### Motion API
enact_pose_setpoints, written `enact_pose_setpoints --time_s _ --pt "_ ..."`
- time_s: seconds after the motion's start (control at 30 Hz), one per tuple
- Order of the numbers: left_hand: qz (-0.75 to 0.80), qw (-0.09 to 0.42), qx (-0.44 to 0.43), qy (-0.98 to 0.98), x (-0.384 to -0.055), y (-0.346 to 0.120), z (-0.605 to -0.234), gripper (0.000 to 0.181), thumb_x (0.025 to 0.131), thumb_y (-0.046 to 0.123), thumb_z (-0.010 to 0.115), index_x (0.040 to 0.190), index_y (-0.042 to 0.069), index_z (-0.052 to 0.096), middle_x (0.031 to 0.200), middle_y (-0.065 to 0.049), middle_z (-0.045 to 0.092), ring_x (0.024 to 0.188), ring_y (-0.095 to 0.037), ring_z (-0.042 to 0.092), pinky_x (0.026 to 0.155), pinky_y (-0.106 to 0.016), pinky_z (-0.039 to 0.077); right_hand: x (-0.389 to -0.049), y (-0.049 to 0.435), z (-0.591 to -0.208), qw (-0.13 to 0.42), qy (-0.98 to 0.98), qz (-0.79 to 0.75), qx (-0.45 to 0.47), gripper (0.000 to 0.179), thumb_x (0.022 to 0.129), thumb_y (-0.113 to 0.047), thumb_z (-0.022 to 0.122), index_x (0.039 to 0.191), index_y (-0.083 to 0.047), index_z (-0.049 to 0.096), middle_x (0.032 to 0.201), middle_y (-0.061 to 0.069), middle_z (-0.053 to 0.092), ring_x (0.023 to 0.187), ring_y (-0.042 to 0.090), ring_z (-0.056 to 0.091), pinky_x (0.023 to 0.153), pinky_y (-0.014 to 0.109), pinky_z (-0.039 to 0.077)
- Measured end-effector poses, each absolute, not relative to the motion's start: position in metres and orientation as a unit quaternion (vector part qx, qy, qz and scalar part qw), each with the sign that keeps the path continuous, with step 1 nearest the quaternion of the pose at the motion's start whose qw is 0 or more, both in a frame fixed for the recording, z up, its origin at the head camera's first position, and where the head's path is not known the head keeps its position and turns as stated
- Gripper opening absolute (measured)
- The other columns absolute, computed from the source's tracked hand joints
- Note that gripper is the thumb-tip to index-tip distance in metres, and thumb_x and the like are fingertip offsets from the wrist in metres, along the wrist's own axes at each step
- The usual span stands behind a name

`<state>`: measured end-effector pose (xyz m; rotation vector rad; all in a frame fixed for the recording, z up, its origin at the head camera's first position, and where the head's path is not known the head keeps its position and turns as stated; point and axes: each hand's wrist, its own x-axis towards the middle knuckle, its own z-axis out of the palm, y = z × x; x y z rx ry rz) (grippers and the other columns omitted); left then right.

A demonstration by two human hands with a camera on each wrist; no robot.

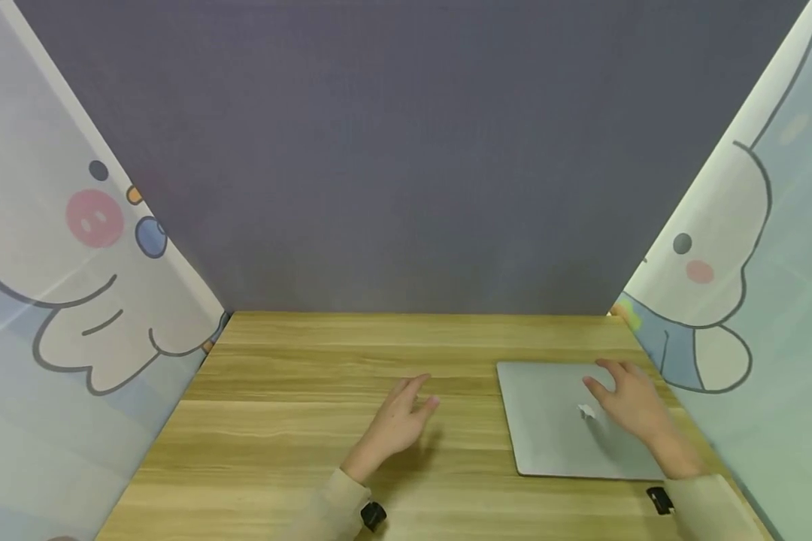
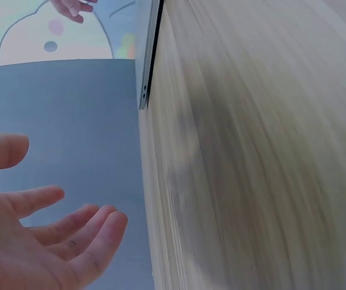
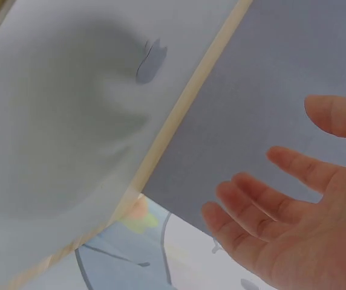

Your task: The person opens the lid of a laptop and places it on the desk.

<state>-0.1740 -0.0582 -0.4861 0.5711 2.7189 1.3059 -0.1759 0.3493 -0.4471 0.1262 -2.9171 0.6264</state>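
Laptop point(image 1: 548, 428), closed and flat toward the right of the bench point(image 1: 277, 428), is probably stiff, slippery and fairly heavy; grip opposite edges. Right hand point(image 1: 632, 402) hovers above it, left hand point(image 1: 398, 419) apart, both with loose, empty fingers point(image 3: 236, 235).

The laptop point(image 1: 555, 432) looks smooth matt metal, the table point(image 1: 277, 413) grained wood

The laptop point(image 1: 548, 428) is silver-grey, the table point(image 1: 271, 406) wood-grained yellow-brown
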Motion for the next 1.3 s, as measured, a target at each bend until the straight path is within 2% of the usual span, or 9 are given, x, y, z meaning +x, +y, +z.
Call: enact_pose_setpoints --time_s 0.23,0.3,0.43,0.57,0.73,0.97,1.13,1.3 --pt "0.442 0.084 0.192 0.872 -0.178 -0.044 -0.486 0.061 0.107 0.048 0.046 0.155 0.011 0.04 0.152 -0.017 0.044 0.127 -0.039 0.054 0.097 -0.058 0.051 -0.178 0.366 -0.445 0.088 -0.978 0.185 0.026 0.054 0.102 -0.031 0.058 0.13 0.015 0.054 0.125 0.046 0.05 0.113 0.065 0.047 0.09 0.073 0.04" --pt "0.446 0.1 0.189 0.869 -0.178 -0.04 -0.485 0.064 0.106 0.052 0.045 0.156 0.012 0.04 0.152 -0.018 0.044 0.131 -0.04 0.051 0.101 -0.06 0.047 -0.179 0.37 -0.444 0.076 -0.978 0.191 0.024 0.054 0.102 -0.03 0.058 0.13 0.016 0.053 0.125 0.047 0.049 0.114 0.066 0.044 0.091 0.074 0.039" --pt "0.453 0.118 0.186 0.864 -0.179 -0.032 -0.487 0.066 0.105 0.053 0.045 0.156 0.011 0.04 0.148 -0.021 0.047 0.13 -0.04 0.051 0.101 -0.06 0.047 -0.181 0.38 -0.445 0.054 -0.979 0.198 0.017 0.057 0.103 -0.031 0.056 0.131 0.017 0.052 0.13 0.047 0.046 0.118 0.066 0.041 0.094 0.075 0.036" --pt "0.463 0.129 0.181 0.858 -0.18 -0.024 -0.489 0.066 0.105 0.053 0.046 0.156 0.012 0.04 0.145 -0.021 0.049 0.124 -0.035 0.055 0.094 -0.055 0.052 -0.181 0.392 -0.447 0.033 -0.98 0.196 0.004 0.059 0.104 -0.032 0.054 0.134 0.019 0.049 0.135 0.046 0.043 0.123 0.066 0.038 0.096 0.075 0.035" --pt "0.489 0.134 0.181 0.843 -0.182 -0.013 -0.492 0.062 0.105 0.047 0.05 0.153 0.009 0.043 0.138 -0.018 0.052 0.118 -0.031 0.057 0.086 -0.048 0.055 -0.18 0.405 -0.448 0.013 -0.979 0.203 -0.008 0.06 0.105 -0.033 0.051 0.134 0.019 0.048 0.134 0.047 0.044 0.12 0.065 0.041 0.092 0.073 0.04" --pt "0.529 0.123 0.178 0.821 -0.187 0.003 -0.498 0.051 0.106 0.035 0.054 0.147 0.006 0.05 0.124 -0.007 0.058 0.111 -0.024 0.057 0.084 -0.041 0.054 -0.179 0.416 -0.45 0.012 -0.978 0.208 -0.015 0.057 0.105 -0.03 0.052 0.132 0.02 0.049 0.125 0.045 0.053 0.109 0.061 0.054 0.083 0.067 0.048" --pt "0.553 0.134 0.166 0.805 -0.187 0.016 -0.502 0.05 0.104 0.03 0.056 0.146 0.004 0.05 0.117 -0.004 0.057 0.107 -0.022 0.057 0.08 -0.038 0.053 -0.18 0.429 -0.456 0.0 -0.977 0.213 -0.031 0.057 0.105 -0.029 0.052 0.131 0.022 0.048 0.12 0.046 0.055 0.104 0.06 0.056 0.08 0.065 0.05" --pt "0.57 0.138 0.144 0.797 -0.187 0.029 -0.507 0.048 0.103 0.027 0.057 0.145 0.004 0.052 0.113 -0.004 0.058 0.102 -0.02 0.058 0.076 -0.034 0.053 -0.179 0.442 -0.464 -0.027 -0.972 0.227 -0.055 0.063 0.105 -0.032 0.051 0.133 0.023 0.043 0.122 0.048 0.051 0.104 0.06 0.055 0.079 0.064 0.051"
